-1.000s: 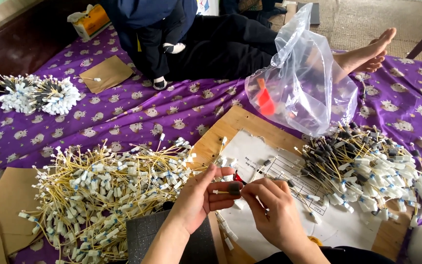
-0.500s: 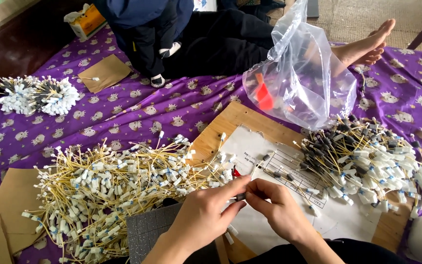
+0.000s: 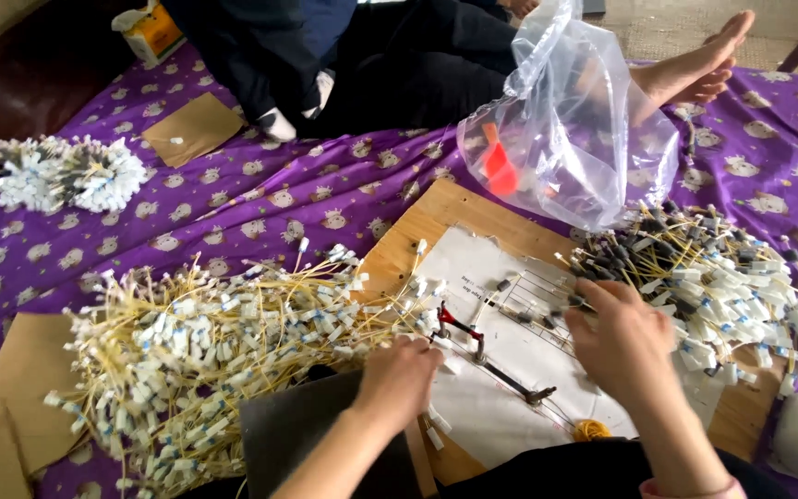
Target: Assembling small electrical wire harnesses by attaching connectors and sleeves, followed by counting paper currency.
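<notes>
My left hand [image 3: 401, 377] lies with curled fingers at the right edge of a big pile of yellow cords with white tags [image 3: 205, 351]; its palm side is hidden. My right hand [image 3: 622, 344] reaches right, fingers spread onto a second pile of tagged cords with dark ends [image 3: 713, 277]. Between the hands a white paper sheet [image 3: 501, 388] lies on a wooden board [image 3: 436, 217]. On the sheet stands a small metal jig with a red part [image 3: 459, 325].
A clear plastic bag [image 3: 570, 139] with a red item stands behind the board. Another person in dark clothes [image 3: 362, 55] sits beyond, bare foot [image 3: 699, 66] by the bag. A white-tagged bundle [image 3: 66, 174], cardboard pieces [image 3: 198, 127] and a purple cloth [image 3: 260, 199] lie left.
Both hands were together over the jig at the middle of the sheet. They have parted: the left went to the yellow pile, the right to the dark-ended pile.
</notes>
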